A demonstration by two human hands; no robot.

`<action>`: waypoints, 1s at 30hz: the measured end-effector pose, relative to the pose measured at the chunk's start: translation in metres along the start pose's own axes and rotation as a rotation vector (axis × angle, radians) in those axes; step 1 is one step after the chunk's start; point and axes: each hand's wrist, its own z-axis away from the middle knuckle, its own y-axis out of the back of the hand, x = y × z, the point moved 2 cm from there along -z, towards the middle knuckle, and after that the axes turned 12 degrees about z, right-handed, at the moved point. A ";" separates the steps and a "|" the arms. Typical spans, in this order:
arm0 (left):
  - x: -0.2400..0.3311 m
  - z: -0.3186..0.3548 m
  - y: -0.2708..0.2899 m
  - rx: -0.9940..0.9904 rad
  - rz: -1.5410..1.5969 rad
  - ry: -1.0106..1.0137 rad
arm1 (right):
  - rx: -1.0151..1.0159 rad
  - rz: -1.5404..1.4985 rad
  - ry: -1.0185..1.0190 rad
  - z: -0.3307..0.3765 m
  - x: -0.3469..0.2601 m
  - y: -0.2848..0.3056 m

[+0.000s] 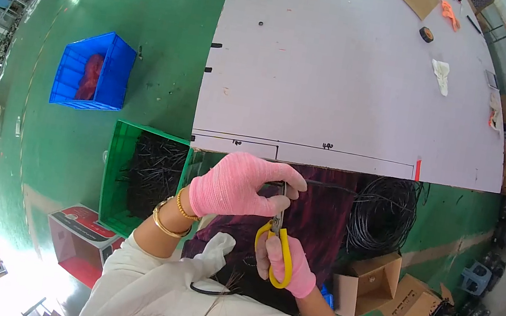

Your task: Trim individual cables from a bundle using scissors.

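Observation:
My left hand [242, 186], in a pink glove with pale fingertips, pinches a thin black cable [331, 186] just below the table's near edge. The cable stretches right toward a large coil of black cable [382, 217]. In my right hand [291, 269], also gloved in pink, are scissors with yellow handles [284, 246]. Their blades point away from me and reach up to the left fingertips, at the cable. Whether the blades are closed on it is hard to make out. A dark purple cloth [323, 219] lies below my hands.
A white table [343, 93] spans the far side, bearing a tape roll [426, 34] and a white glove-like piece [440, 76]. Left stands a green crate [111, 182] of short black cable pieces; beyond it, a blue crate [117, 77]. Cardboard boxes [368, 285] sit at lower right.

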 end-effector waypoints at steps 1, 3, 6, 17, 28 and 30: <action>0.002 0.000 0.000 0.001 -0.023 -0.002 | 0.003 0.019 0.008 0.001 -0.001 0.000; 0.003 0.001 0.000 0.002 -0.046 -0.005 | 0.002 0.007 -0.018 0.003 -0.002 0.000; 0.004 0.003 0.000 0.005 -0.072 -0.016 | 0.026 -0.017 -0.060 0.005 -0.008 -0.003; -0.010 0.004 0.001 0.007 0.237 0.012 | 0.054 -0.054 -0.219 0.010 0.015 -0.001; -0.027 0.057 0.004 0.183 0.117 0.282 | 1.215 0.096 -0.047 0.008 0.119 0.164; -0.023 0.076 0.013 0.123 0.016 0.341 | 1.273 0.019 -0.030 0.014 0.149 0.177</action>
